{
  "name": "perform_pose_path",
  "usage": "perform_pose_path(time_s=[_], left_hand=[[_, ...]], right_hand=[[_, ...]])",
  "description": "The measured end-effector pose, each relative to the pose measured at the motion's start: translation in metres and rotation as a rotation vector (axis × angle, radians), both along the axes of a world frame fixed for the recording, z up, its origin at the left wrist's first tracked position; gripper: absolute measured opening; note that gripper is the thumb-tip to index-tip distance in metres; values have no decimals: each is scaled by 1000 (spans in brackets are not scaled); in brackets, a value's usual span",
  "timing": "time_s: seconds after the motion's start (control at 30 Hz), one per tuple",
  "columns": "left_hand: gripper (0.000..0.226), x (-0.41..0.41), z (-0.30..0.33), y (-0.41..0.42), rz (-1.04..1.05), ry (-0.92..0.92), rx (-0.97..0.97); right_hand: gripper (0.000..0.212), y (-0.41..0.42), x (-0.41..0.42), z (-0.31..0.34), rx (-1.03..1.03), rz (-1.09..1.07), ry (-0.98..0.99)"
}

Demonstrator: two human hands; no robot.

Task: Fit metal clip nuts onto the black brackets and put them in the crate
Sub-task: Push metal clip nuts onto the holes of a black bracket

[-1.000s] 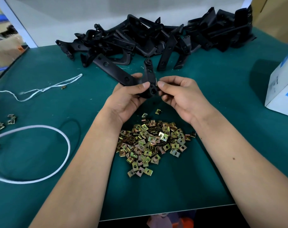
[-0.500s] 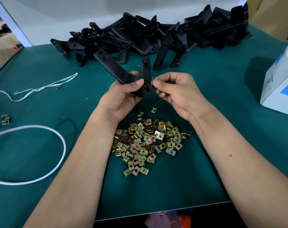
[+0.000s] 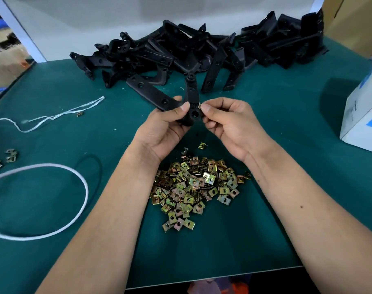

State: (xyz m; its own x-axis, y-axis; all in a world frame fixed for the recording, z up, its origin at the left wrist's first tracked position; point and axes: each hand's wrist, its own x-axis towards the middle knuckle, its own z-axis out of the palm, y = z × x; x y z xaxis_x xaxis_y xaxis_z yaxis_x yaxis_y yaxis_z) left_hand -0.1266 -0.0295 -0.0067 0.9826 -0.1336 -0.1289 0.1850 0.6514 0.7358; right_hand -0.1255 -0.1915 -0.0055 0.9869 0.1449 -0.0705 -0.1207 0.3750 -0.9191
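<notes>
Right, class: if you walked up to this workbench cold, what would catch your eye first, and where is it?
First, the two bare hands at the centre: the left hand grips a black V-shaped plastic bracket, and the right hand pinches a small metal clip nut against its edge. Just below them lies a heap of brass-coloured square clip nuts on the green table mat. Behind, a long pile of black brackets lines the far edge.

Bright, even overhead light; soft shadows, wide-angle edge distortion.
</notes>
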Motion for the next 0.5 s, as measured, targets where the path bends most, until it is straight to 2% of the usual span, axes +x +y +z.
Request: perform_pose_path(time_s=[0.13, 0.3, 0.5], left_hand=[[37, 0, 0, -2, -1, 0, -37], [36, -1, -1, -2, -29, 13, -88], [34, 4, 1, 3, -47, -75, 121]], right_hand=[[6, -2, 0, 1, -4, 5, -13], [9, -4, -1, 4, 84, 68, 23], [10, -8, 0, 3, -11, 44, 19]])
